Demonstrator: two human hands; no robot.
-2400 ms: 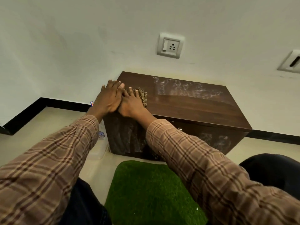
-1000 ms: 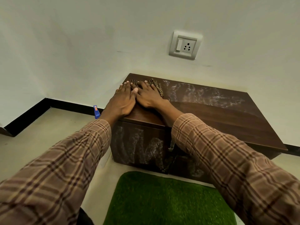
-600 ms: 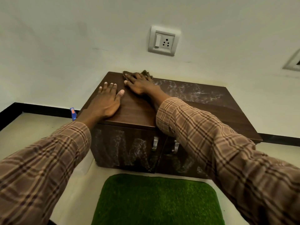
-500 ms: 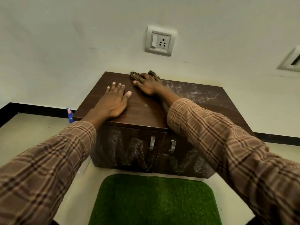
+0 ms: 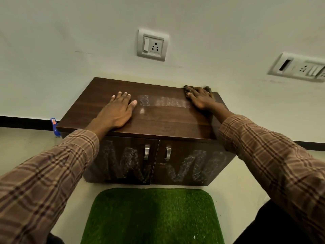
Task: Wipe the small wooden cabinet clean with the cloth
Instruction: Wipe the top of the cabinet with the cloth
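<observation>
You are in a plain home room: the small dark wooden two-door cabinet (image 5: 154,120) stands against a bare cream wall (image 5: 70,41), a white switch-and-socket plate (image 5: 152,44) above it and a green artificial-grass mat (image 5: 153,217) before it.

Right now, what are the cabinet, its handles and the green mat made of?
The cabinet looks like dark wood or wood-look laminate: grain lines, glossy top. The handles seem brushed metal, silvery and dull. The mat looks like plastic fake grass, with short green blades.
</observation>
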